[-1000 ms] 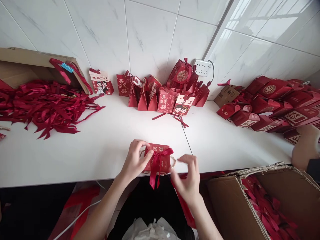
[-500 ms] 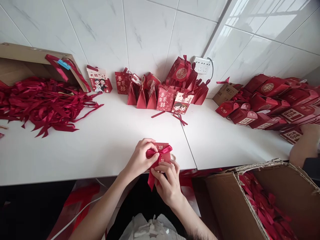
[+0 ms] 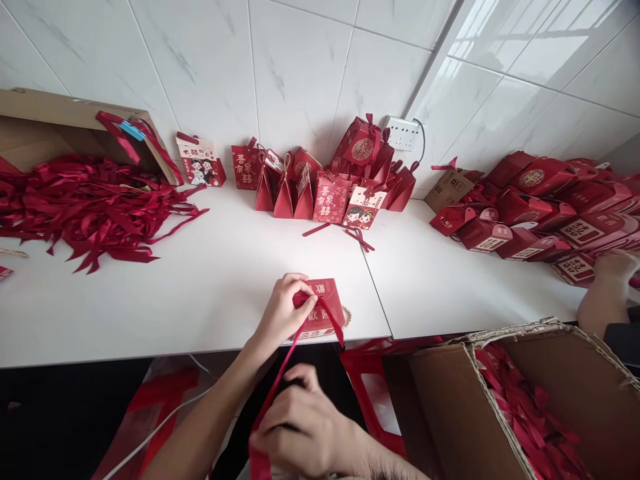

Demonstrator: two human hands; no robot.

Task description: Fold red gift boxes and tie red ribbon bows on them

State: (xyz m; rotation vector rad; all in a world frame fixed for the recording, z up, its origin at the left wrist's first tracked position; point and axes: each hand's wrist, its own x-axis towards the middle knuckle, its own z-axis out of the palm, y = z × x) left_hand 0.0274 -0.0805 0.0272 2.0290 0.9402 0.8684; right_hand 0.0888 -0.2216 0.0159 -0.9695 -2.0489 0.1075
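One small red box [image 3: 327,319] lies by the near edge of the white tabletop [image 3: 225,287] in the head view, a twisted gold cord [image 3: 348,316] showing at its right side. The left hand [image 3: 283,312] rests on the box's left part, its fingers pinched narrow on a red ribbon [image 3: 283,375] at the top. One length of that ribbon slants over the box's right part; another runs taut down to the right hand [image 3: 306,427], blurred and curled closed around it, in front of the tabletop edge. At the far left lies a heap of loose ribbons [image 3: 100,207]; upright gift boxes [image 3: 330,197] stand against the tiled wall [image 3: 300,67]; stacked red boxes [image 3: 530,207] fill the right, near a co-worker's hand [image 3: 616,268]. An open carton [image 3: 460,407] stands at lower right.
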